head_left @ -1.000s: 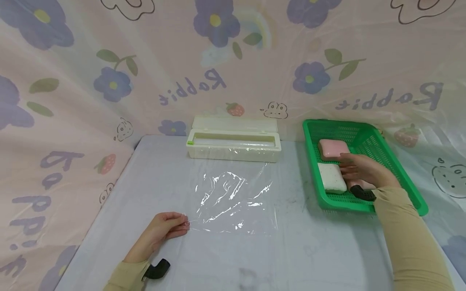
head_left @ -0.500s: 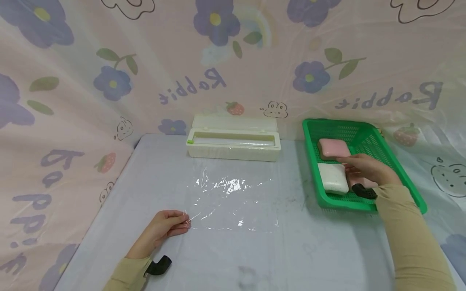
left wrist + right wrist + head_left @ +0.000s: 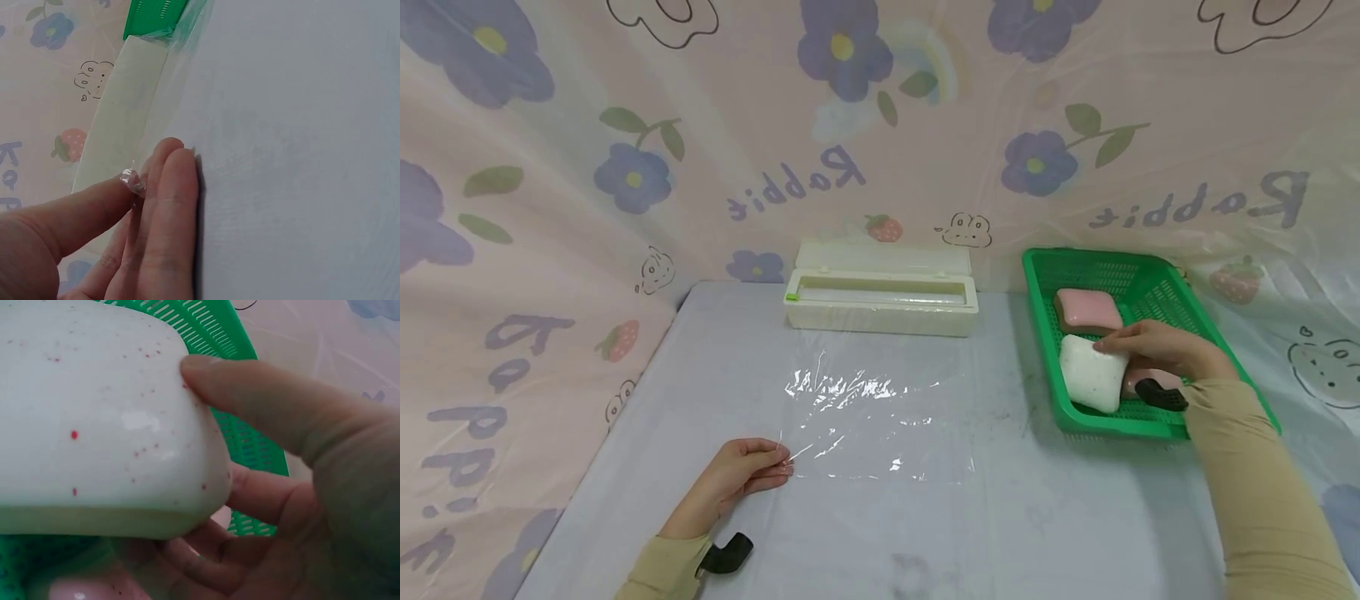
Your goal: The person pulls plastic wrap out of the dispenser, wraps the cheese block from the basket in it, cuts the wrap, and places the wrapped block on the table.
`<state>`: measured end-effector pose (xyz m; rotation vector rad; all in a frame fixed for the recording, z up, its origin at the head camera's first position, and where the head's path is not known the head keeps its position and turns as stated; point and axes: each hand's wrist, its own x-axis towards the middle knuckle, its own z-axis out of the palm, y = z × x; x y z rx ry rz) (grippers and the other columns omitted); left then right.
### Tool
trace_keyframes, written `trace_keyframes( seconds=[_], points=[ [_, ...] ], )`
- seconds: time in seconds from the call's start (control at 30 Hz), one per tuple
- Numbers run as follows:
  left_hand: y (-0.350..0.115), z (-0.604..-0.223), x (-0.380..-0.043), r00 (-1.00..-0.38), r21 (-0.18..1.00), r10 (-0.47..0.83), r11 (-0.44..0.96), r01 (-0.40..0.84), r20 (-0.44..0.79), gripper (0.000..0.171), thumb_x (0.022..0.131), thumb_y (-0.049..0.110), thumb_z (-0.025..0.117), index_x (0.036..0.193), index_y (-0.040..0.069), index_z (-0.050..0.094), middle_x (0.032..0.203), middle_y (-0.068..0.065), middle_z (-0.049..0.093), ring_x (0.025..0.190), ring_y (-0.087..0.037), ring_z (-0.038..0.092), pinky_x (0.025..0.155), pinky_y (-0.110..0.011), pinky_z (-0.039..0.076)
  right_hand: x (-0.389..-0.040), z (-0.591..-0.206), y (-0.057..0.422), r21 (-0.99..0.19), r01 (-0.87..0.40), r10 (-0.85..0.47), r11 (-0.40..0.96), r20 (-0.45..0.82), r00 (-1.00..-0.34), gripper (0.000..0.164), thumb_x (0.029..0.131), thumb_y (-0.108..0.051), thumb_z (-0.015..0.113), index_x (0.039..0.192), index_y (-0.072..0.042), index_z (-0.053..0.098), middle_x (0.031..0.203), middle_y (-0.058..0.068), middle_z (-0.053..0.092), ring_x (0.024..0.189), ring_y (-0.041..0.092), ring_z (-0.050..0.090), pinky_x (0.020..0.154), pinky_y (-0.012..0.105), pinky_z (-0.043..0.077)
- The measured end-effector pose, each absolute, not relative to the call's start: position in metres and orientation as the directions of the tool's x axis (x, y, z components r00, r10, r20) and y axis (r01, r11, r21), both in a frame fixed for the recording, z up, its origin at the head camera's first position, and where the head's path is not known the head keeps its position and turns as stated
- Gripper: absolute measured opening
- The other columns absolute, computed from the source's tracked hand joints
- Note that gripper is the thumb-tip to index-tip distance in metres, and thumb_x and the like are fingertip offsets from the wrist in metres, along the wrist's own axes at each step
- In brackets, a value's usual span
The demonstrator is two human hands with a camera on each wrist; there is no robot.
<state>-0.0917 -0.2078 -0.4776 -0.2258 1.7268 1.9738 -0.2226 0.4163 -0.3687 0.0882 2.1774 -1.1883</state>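
My left hand [image 3: 737,475] pinches the near left corner of a clear sheet of plastic film [image 3: 880,425], thumb against fingers. A gathered bit of film [image 3: 133,181] shows between them in the left wrist view. The film stretches back to a white dispenser box [image 3: 880,318] with its lid up. Over the green basket, my right hand [image 3: 1172,346] grips the right edge of a white square block [image 3: 1093,375], thumb on top and fingers beneath. Its rounded white top [image 3: 106,425] has red specks over a tan underside, and it tilts.
The green basket [image 3: 1045,333] stands at the right of the table [image 3: 1045,517]. In it lie a pink-topped block [image 3: 1088,310] and another pink block [image 3: 1150,382], partly hidden by the right hand. A patterned curtain [image 3: 925,167] hangs behind and at the left.
My right hand has taken hold of the white block, which now tilts and has shifted slightly right. The left hand keeps its place; the film's creases have shifted.
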Motion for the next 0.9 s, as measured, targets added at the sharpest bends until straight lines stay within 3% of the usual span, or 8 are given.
trace_keyframes(
  seconds=[0.17,0.43,0.63,0.7,0.77,0.9],
  points=[
    [-0.207,-0.478,-0.091,-0.858,0.878,0.243,-0.051,-0.477,-0.452,0.033,0.093,0.004,0.062,0.115,-0.019,0.052,0.097,-0.018,0.068,0.087,-0.024,0.069,0.081,-0.036,0.055,-0.218,-0.367,0.421,-0.741,0.321,-0.279,0.59,-0.56,-0.78,0.055,0.1,-0.028,0.053,0.134,0.013,0.04,0.098,0.014,0.064,0.084,0.028,0.065,0.076,0.044,0.056],
    [-0.209,-0.479,-0.091,-0.861,0.883,0.257,-0.05,-0.466,-0.439,0.035,0.093,0.004,0.061,0.116,-0.02,0.05,0.098,-0.019,0.068,0.088,-0.024,0.069,0.082,-0.036,0.055,-0.214,-0.362,0.426,-0.738,0.293,-0.3,0.608,-0.556,-0.775,0.054,0.1,-0.026,0.053,0.134,0.014,0.04,0.108,0.013,0.062,0.097,0.025,0.063,0.081,0.042,0.055],
    [-0.208,-0.48,-0.093,-0.86,0.88,0.251,-0.059,-0.472,-0.444,0.029,0.093,0.003,0.061,0.113,-0.017,0.054,0.094,-0.018,0.069,0.086,-0.023,0.069,0.079,-0.034,0.056,-0.211,-0.359,0.43,-0.777,0.289,-0.26,0.558,-0.495,-0.829,0.059,0.1,-0.026,0.053,0.138,0.014,0.032,0.112,0.011,0.058,0.097,0.022,0.062,0.086,0.045,0.053],
    [-0.208,-0.48,-0.092,-0.86,0.88,0.251,-0.062,-0.472,-0.444,0.028,0.093,0.003,0.061,0.112,-0.017,0.055,0.094,-0.018,0.069,0.086,-0.023,0.069,0.079,-0.034,0.056,-0.21,-0.357,0.432,-0.812,0.278,-0.24,0.513,-0.447,-0.862,0.059,0.101,-0.024,0.051,0.14,0.013,0.028,0.112,0.005,0.057,0.096,0.018,0.063,0.088,0.045,0.052],
    [-0.208,-0.479,-0.092,-0.861,0.881,0.252,-0.061,-0.47,-0.442,0.027,0.093,0.003,0.061,0.112,-0.016,0.055,0.094,-0.018,0.069,0.086,-0.024,0.069,0.079,-0.034,0.056,-0.209,-0.354,0.432,-0.853,0.265,-0.214,0.451,-0.391,-0.895,0.051,0.101,-0.024,0.051,0.138,0.006,0.034,0.11,-0.002,0.058,0.095,0.013,0.063,0.086,0.042,0.053],
    [-0.209,-0.479,-0.091,-0.861,0.882,0.259,-0.063,-0.467,-0.438,0.026,0.093,0.003,0.061,0.111,-0.015,0.056,0.095,-0.019,0.069,0.087,-0.024,0.069,0.08,-0.035,0.056,-0.206,-0.346,0.426,-0.941,0.269,-0.156,0.204,-0.303,-0.94,0.019,0.1,-0.019,0.052,0.117,-0.01,0.054,0.108,-0.009,0.057,0.092,0.011,0.064,0.079,0.033,0.056]
  ],
)
